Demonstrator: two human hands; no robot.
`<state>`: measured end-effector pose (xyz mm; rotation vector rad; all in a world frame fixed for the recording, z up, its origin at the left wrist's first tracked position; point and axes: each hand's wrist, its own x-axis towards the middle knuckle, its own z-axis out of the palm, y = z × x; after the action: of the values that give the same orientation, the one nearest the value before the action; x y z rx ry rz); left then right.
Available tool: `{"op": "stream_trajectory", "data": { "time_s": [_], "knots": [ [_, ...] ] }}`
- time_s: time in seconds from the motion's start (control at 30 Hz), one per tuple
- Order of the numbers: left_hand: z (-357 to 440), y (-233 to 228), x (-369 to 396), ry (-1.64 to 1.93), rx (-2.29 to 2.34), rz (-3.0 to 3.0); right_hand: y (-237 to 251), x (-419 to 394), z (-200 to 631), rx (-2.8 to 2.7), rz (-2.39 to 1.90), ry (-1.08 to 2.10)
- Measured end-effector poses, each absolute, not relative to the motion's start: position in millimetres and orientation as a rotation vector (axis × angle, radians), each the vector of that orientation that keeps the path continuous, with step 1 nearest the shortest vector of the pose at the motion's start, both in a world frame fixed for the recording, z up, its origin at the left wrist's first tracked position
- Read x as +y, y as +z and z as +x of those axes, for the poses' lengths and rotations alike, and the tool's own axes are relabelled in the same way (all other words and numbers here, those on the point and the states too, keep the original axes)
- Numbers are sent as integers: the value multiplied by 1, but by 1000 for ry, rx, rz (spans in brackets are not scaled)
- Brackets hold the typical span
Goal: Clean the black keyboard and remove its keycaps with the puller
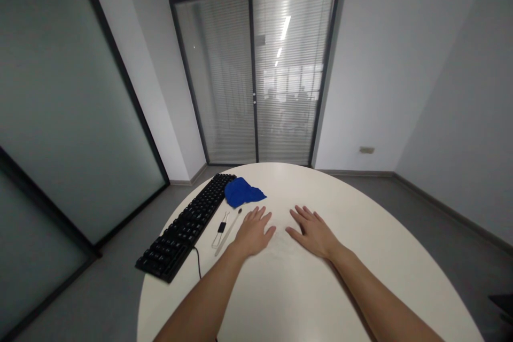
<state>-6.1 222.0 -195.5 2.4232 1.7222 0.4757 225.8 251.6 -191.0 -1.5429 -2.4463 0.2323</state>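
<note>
Smooth matt white table (360,235), lower frame
Blue cloth (241,191) soft and crumpled; keyboard (188,227) black matt plastic, lower left

A black keyboard (187,226) and blue cloth (241,192) lie on the white table (360,256).

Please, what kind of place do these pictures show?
Probably a small office meeting room. A round white table carries a black keyboard and a blue cloth; glass doors with blinds lead to more office space. Both hands rest flat on the table.
</note>
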Motion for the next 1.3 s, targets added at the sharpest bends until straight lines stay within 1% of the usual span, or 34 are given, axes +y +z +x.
{"op": "stream_trajectory", "data": {
  "time_s": [0.33,0.8,1.3],
  "knots": [
    [-7,-201,226,460,1703,2423,-197,255,229,-2443,-1530,236],
    [-6,-197,224,437,1701,2408,-202,257,230,-2445,-1528,229],
    [-5,-197,224,443,1713,2419,-195,254,229,-2454,-1539,246]
  ]
}}
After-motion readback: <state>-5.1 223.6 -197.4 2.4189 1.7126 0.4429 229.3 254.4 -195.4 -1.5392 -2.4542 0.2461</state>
